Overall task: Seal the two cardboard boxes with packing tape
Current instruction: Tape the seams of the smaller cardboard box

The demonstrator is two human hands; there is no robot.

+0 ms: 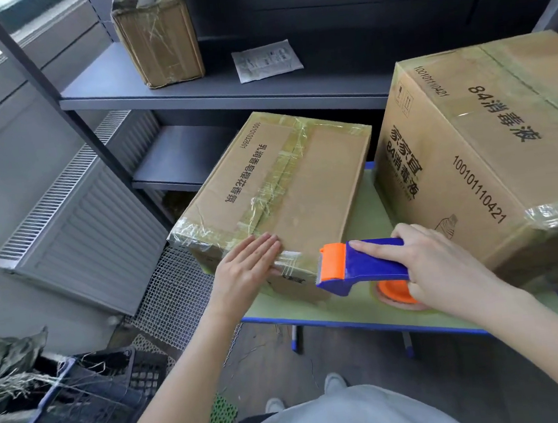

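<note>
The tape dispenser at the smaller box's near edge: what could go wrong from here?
The left hand presses flat close to the toothed end of the tape dispenser, so it might get nicked. The tape on that edge looks wrinkled and may bond poorly. The smaller box seems to overhang the table, so pressing could tip it.

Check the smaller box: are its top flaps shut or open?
Shut: the smaller box has flaps lying flat, taped along the centre seam; left hand presses its near edge.

- left hand (249,266) flat, palm down, fingers straight and together
- right hand (441,263) just right of it, curled round tape dispenser (362,264), index finger straight
- both forearms bare
</note>
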